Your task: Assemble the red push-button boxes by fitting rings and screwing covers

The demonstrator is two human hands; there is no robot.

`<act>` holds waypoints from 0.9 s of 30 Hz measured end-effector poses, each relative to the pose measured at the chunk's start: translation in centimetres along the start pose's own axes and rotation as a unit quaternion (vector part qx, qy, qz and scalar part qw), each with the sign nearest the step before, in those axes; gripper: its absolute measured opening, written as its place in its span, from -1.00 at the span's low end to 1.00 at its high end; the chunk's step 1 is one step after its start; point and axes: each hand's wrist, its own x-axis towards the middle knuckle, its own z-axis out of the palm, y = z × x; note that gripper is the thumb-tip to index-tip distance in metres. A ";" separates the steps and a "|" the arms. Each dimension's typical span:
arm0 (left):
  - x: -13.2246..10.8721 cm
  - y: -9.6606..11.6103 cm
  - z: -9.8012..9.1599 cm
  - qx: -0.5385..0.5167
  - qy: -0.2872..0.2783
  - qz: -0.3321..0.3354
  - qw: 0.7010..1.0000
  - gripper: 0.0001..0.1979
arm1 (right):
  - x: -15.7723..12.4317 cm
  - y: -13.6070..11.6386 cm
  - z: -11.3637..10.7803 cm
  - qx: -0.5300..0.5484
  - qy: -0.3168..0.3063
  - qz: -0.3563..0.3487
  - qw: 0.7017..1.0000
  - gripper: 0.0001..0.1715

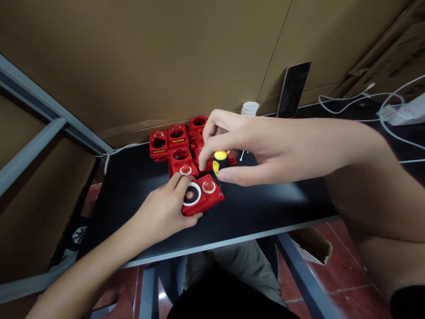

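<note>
My left hand [166, 199] is closed on the near side of a red alarm box [199, 206], pressing it against the black tabletop. The box carries a white ring around a black disc and a clear red dome lamp [209, 186]. Above its right corner, a screwdriver [220, 160] with a yellow-and-black handle stands upright, over a small screw [221, 193]. My right hand [239, 146] is curled around that handle, the thumb against its near side and the index finger bent on the left. The hand hides part of the screwdriver.
Several more red alarm boxes [177, 136] sit close together behind. A white plastic jar [250, 108] and a phone [294, 90] leaning on the cardboard wall [186, 57] stand at the back. White cables [348, 98] lie at right; a grey metal frame [29, 97] rises at left.
</note>
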 end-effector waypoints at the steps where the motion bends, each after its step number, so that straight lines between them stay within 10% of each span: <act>1: 0.0 0.0 0.0 0.000 0.000 0.000 1.000 -0.30 | 0.0 -0.1 0.0 -0.012 -0.010 0.016 1.000 -0.71; 4: 0.0 0.1 0.0 0.000 -0.001 0.005 1.000 -0.31 | 0.1 -0.4 0.2 -0.029 -0.036 0.030 0.998 -0.51; 8: 0.0 0.0 0.1 -0.002 0.005 0.008 1.000 -0.24 | 0.1 -0.4 0.5 -0.017 0.013 0.007 1.000 -0.83; 12: 0.0 -0.3 0.4 0.001 0.013 0.017 1.000 -0.20 | -0.2 -0.5 0.3 -0.001 0.022 0.019 1.000 -0.57; 18: -0.1 -0.4 0.5 -0.007 0.020 0.023 1.000 -0.20 | 0.0 -1.0 0.1 -0.002 0.010 0.018 1.000 -0.89; 27: 0.0 -0.3 0.3 -0.012 0.010 0.012 1.000 -0.25 | -0.1 -0.6 -0.1 -0.009 0.026 -0.011 1.000 -0.76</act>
